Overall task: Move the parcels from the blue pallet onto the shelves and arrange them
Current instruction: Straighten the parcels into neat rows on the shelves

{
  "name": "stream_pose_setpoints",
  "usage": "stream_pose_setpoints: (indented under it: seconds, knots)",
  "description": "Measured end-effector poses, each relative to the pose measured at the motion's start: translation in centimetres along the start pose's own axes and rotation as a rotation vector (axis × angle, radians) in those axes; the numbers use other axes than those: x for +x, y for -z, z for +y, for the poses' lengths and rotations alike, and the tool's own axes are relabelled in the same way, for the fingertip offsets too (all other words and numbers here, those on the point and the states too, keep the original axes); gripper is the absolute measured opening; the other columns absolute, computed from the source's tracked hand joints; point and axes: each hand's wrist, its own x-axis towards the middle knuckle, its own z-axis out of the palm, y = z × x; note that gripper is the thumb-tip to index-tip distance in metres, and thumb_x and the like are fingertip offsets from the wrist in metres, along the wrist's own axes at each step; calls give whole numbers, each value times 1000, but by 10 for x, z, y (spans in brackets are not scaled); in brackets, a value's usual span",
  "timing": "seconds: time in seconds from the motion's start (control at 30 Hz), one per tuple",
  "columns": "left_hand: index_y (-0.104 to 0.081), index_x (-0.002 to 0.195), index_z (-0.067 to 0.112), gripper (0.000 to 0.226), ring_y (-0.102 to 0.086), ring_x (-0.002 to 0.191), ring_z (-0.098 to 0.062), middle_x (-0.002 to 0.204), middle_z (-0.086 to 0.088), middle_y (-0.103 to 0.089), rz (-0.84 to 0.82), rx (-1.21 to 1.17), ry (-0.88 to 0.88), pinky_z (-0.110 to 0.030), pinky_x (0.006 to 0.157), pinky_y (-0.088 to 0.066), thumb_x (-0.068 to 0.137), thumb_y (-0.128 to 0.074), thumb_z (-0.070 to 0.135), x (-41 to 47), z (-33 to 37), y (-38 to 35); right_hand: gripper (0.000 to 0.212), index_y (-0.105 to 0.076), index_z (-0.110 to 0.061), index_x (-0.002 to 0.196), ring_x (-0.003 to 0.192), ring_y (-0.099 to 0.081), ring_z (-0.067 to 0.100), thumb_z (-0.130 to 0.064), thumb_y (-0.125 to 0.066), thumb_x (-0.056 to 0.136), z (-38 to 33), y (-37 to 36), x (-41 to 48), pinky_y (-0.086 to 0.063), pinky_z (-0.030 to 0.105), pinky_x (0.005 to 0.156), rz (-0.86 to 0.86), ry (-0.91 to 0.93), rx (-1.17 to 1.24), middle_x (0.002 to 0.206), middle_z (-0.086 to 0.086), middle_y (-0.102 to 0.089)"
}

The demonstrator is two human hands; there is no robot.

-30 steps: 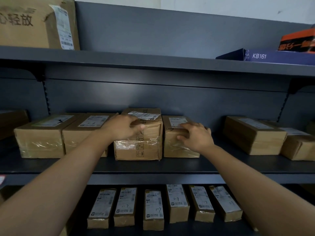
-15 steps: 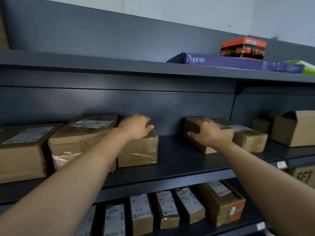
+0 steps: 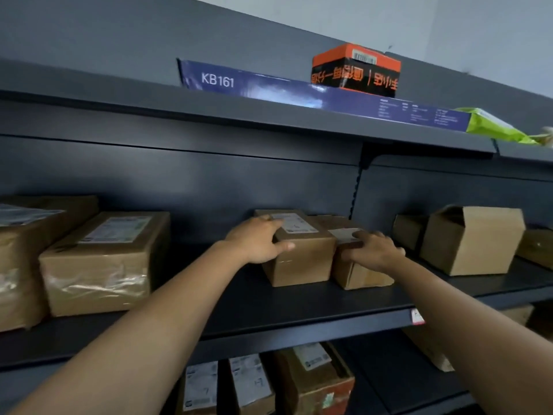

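Left hand [image 3: 257, 242] and right hand [image 3: 374, 253] grip side-by-side parcels [image 3: 305, 262] on shelf [image 3: 269, 310].

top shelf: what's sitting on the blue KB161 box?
An orange-and-black box rests on the blue KB161 box, near its middle. The blue box's top face is hidden from this low angle, so anything flat there cannot be seen.

On the middle shelf [image 3: 269, 307], mid-frame, a centre parcel [image 3: 302, 262] and a right parcel [image 3: 359, 275] stand touching; the left hand [image 3: 257, 241] lies on the first, the right hand [image 3: 374, 250] on the second; big parcels [image 3: 101, 265] sit at frame left, an open box [image 3: 472, 244] at right; on the top shelf [image 3: 209, 112], a small box [image 3: 356, 70] sits on a flat box [image 3: 269, 88].
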Motion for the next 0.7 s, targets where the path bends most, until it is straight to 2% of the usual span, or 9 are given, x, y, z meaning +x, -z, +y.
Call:
stream_pose_setpoints:
  seconds: [0.13,0.23,0.37,0.47,0.7]
  knots:
    - [-23,151,31,74,-21,145,-20,160,2,-19,-55,-42,14,-38,116,-24,89,-49,61,15,15,-14,94,-24,-37,150,144,-10,39,-73,-51,67,23,-1,20,-18,61,112,-111,20,23,160,8,-15]
    - [-29,150,29,64,-24,144,-20,158,2,-26,-37,-24,23,-37,116,-24,94,-50,52,21,18,-21,107,-25,-43,148,144,-13,38,-85,-40,51,30,-5,31,-21,59,112,-121,53,19,160,7,-18]
    - [-35,148,24,54,-30,140,-20,154,1,-33,0,-6,25,-34,114,-27,98,-48,39,20,18,-21,83,-30,-47,145,139,-22,40,-80,-46,71,24,-5,25,-29,54,109,-97,98,-23,156,8,-25]
    - [-39,146,24,51,-36,136,-21,151,-1,-39,-4,24,42,-34,111,-32,98,-49,37,10,10,-16,73,-33,-47,144,140,-21,39,-76,-46,77,11,-10,18,-27,53,109,-68,146,-40,155,8,-26]
    - [-38,146,27,50,-39,134,-20,149,0,-41,-22,82,109,-34,108,-34,98,-49,36,-36,-25,5,79,-34,-45,144,142,-17,37,-79,-45,74,-34,-23,-8,-24,55,107,-65,220,-38,156,7,-24]
